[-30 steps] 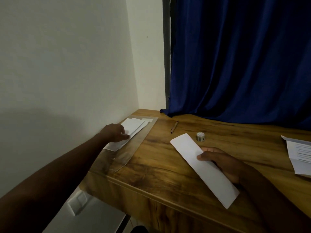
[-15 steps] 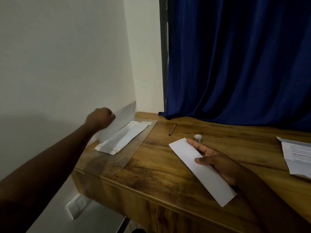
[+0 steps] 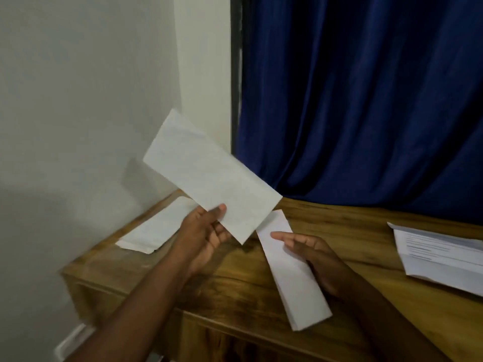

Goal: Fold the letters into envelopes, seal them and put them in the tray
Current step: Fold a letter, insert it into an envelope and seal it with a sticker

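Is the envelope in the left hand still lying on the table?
No: the left hand pinches the envelope by its lower edge, raised above the table.

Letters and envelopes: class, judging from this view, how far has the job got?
Done: one letter is folded into a long white strip on the wooden desk, under the right hand. In hand: the left hand pinches a white envelope in the air. Left: inserting, sealing, traying; a printed sheet lies unfolded and more envelopes wait by the wall.
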`<state>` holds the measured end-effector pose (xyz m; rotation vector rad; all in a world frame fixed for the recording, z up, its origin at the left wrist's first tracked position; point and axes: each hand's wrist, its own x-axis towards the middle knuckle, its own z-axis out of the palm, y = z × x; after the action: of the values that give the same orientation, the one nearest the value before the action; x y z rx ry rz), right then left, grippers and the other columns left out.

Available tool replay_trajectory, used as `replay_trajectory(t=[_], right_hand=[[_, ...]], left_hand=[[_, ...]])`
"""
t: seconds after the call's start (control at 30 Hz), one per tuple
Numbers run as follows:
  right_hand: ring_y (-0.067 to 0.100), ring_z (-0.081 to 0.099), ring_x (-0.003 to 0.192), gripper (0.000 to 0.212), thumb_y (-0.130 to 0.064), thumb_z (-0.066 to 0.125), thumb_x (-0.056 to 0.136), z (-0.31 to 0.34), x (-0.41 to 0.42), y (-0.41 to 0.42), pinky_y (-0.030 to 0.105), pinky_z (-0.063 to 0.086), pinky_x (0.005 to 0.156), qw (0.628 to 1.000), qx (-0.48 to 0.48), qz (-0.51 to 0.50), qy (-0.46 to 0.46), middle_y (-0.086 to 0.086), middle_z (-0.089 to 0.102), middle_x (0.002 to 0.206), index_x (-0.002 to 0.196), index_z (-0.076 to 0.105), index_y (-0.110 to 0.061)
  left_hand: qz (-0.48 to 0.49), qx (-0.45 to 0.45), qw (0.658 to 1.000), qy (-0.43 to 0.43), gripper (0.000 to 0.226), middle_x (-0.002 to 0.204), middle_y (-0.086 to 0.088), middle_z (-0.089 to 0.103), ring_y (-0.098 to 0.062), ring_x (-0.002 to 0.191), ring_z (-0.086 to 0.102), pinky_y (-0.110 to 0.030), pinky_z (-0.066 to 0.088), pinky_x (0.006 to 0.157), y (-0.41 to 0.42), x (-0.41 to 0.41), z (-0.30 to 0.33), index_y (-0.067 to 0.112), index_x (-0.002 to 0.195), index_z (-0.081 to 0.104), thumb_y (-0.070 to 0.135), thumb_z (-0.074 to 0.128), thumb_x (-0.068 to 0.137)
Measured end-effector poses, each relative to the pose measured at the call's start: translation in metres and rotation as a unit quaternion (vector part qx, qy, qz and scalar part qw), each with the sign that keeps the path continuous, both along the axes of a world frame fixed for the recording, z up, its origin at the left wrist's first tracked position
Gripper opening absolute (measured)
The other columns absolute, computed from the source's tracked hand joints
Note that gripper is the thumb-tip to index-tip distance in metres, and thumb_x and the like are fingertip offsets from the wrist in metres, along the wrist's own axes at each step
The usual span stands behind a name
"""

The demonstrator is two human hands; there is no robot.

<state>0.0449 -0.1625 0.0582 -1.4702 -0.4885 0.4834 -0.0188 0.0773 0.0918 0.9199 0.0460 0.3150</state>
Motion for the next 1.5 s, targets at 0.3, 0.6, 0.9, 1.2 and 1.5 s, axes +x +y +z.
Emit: replay_trajectory(t=[0.3,0.6,0.9,1.2,1.5], right_hand=[[0.033,0.072,0.077,0.047,-0.042,0.069,0.087,0.003,-0.044,-0.055,0.033,0.055,0.068,0.976,-0.054,-0.187,-0.094,0.017,0.077,0.089,0.089,0.072,0.006],[0.017,0.074,0.067,0.017,-0.025,0.078,0.087,0.009,-0.071,-0.123,0.025,0.057,0.059,0.974,-0.165,-0.138,0.069,0.013,0.079,0.088,0.078,0.079,-0.011],[0.017,0.074,0.07,0.032,-0.031,0.084,0.081,0.0,-0.068,-0.107,0.026,0.056,0.063,0.964,-0.206,-0.163,0.04,0.012,0.079,0.089,0.091,0.079,-0.001],[0.022,0.075,0.076,0.023,-0.021,0.067,0.089,-0.006,-0.084,-0.12,0.029,0.058,0.064,0.989,-0.043,-0.128,0.062,0.02,0.077,0.094,0.094,0.079,-0.002],[0.024,0.075,0.079,0.027,-0.022,0.068,0.085,-0.011,-0.082,-0.131,0.03,0.06,0.068,0.993,-0.015,-0.097,0.06,0.022,0.076,0.101,0.098,0.078,-0.001]], left_hand=[[-0.053,0.003,0.992,0.111,0.036,0.115,-0.011,0.075,-0.029,0.101,0.074,-0.044,0.061,0.072,-0.108,-0.021,-0.051,0.015,0.126,0.059,0.013,0.07,0.091],[-0.433,0.467,0.758,0.143,0.023,0.111,-0.009,0.076,-0.028,0.098,0.074,-0.04,0.06,0.084,-0.077,-0.086,-0.028,0.009,0.116,0.071,0.022,0.064,0.098],[-0.114,0.764,0.617,-0.148,0.11,0.156,0.029,0.023,0.009,0.136,0.023,-0.029,0.031,0.114,-0.107,-0.062,-0.016,0.059,0.146,0.016,0.085,0.075,0.057],[-0.136,0.72,0.658,-0.172,0.117,0.159,0.02,0.021,-0.006,0.143,0.028,-0.047,0.04,0.114,-0.131,-0.025,-0.064,0.047,0.156,0.007,0.08,0.074,0.065],[-0.124,0.69,0.682,-0.207,0.118,0.155,0.025,0.017,-0.002,0.14,0.024,-0.042,0.039,0.114,-0.137,-0.022,-0.071,0.056,0.151,0.001,0.076,0.079,0.064]])
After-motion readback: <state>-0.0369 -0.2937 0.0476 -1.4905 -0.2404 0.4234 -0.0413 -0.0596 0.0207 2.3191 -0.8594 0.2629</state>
